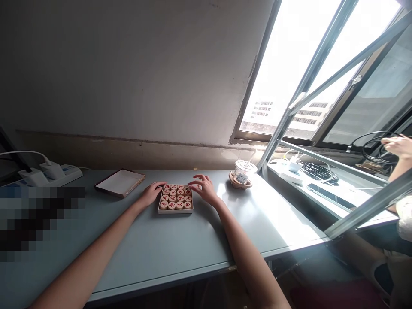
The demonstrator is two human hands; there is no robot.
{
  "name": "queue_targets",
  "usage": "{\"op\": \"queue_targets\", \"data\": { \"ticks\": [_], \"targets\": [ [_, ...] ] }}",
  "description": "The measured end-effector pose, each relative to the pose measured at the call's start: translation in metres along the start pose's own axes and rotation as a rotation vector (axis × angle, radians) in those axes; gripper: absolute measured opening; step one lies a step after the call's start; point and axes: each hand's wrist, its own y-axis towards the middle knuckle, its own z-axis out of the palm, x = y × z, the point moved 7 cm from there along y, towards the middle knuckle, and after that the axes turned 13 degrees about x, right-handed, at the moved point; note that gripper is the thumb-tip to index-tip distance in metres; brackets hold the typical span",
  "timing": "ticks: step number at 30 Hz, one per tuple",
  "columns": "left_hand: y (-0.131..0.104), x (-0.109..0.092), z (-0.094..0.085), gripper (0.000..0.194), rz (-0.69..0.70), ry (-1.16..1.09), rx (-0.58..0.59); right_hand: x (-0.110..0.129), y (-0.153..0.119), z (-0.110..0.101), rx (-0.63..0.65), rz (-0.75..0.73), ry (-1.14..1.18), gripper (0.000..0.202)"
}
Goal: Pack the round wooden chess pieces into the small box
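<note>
A shallow cardboard box [175, 211] sits on the table, filled with rows of round wooden Chinese chess pieces [172, 198] marked in red characters. My left hand [150, 193] rests at the box's far left corner, its fingers stretched out against the edge. Over the far right corner hovers my right hand [205, 189], fingers apart and fingertips close to the pieces. Beneath it, between thumb and fingers, shows another red-marked piece [199, 186] just outside the box; whether the hand touches it is unclear.
The box lid [120, 182] lies inside up on the left. A plastic drink cup [243, 171] stands in a brown holder [240, 183] on the right. Beyond a metal frame [302, 96], another person's hand [399, 145] is near black cables. A power strip [69, 172] lies far left.
</note>
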Motion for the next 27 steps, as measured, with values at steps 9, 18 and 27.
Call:
{"op": "queue_targets", "data": {
  "ticks": [9, 18, 27],
  "targets": [
    [-0.004, -0.003, 0.001, 0.04, -0.034, 0.018, 0.033, 0.017, -0.003, 0.0, 0.057, -0.115, 0.231, 0.022],
    [-0.002, -0.002, 0.002, 0.04, -0.031, 0.014, 0.03, -0.023, -0.008, 0.005, 0.29, 0.135, 0.425, 0.022],
    [-0.005, -0.009, 0.001, 0.041, -0.028, 0.02, 0.023, 0.004, -0.009, -0.014, 0.09, 0.017, 0.037, 0.021]
  ]
}}
